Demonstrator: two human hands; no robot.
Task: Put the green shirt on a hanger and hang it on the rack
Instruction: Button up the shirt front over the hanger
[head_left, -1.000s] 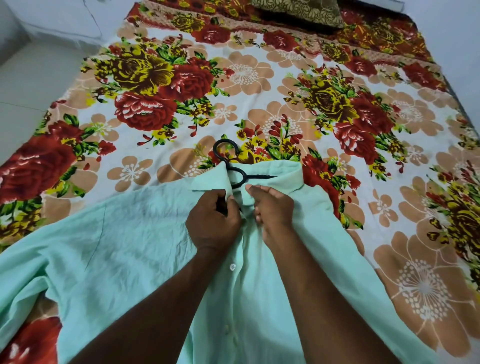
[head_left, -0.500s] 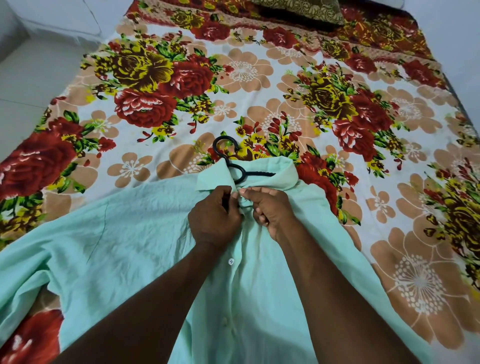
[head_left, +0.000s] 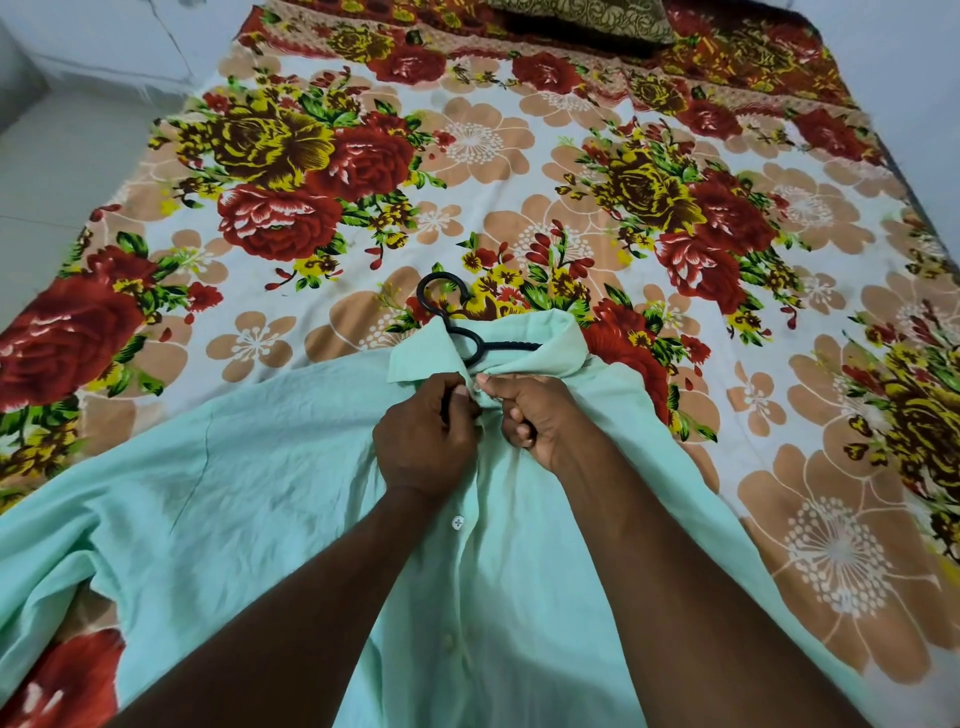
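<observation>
**Top button worked at the collar**

The placket is pinched from both sides just under the collar; the left hand (head_left: 426, 441) is closed on its edge of the shirt (head_left: 249, 499), thumb and fingertips pressed together, and the right hand (head_left: 524, 415) is closed on the facing edge, with a small pale button apparently held at its fingertips; the two hands touch at the knuckles, so the edges are drawn together, judged to be for fastening the top button so the shirt cannot slide off.

The hanger (head_left: 470, 338) is already inside the shirt; its black hook pokes out of the collar opening and lies flat on the bedsheet (head_left: 467, 140), and one arm is seen running under the right collar flap; the rest is hidden by cloth.

The shirt is spread front-up on the bed, a lower button (head_left: 457, 522) exposed, the left side bunched toward the near edge; the flat lay gives both hands a steady surface.

No rack is in view; hanging is not yet done.
</observation>
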